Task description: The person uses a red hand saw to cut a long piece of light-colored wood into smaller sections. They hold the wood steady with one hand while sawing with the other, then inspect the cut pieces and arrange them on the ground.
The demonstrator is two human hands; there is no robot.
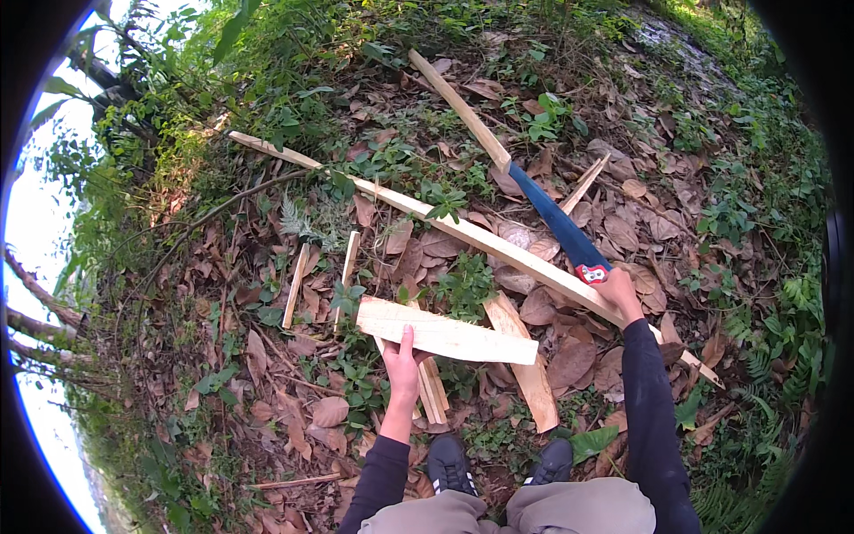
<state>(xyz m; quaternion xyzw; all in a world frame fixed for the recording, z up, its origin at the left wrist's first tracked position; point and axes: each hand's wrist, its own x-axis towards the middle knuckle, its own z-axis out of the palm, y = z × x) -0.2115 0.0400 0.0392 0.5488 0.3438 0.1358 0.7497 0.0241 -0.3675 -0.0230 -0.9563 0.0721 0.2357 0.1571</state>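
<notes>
My left hand (403, 365) grips a short, pale wooden board (454, 334) by its lower edge, thumb over the face. The board is held out in front of my feet, wider at its left end. My right hand (618, 292) is closed round the red handle of a handsaw (559, 214), whose dark blue blade points away and to the left. The blade's far end meets a wooden pole (463, 111). Passing under the saw's handle and my right hand, a long wooden strip (480, 237) runs from far left to near right.
Several cut pieces of wood lie about: a flat slab (525, 369), thin sticks (347, 271) on the left, and a split piece (587, 182) beyond the saw. Dry brown leaves (569, 360) and green plants cover the ground. My shoes (451, 463) stand close to the slab.
</notes>
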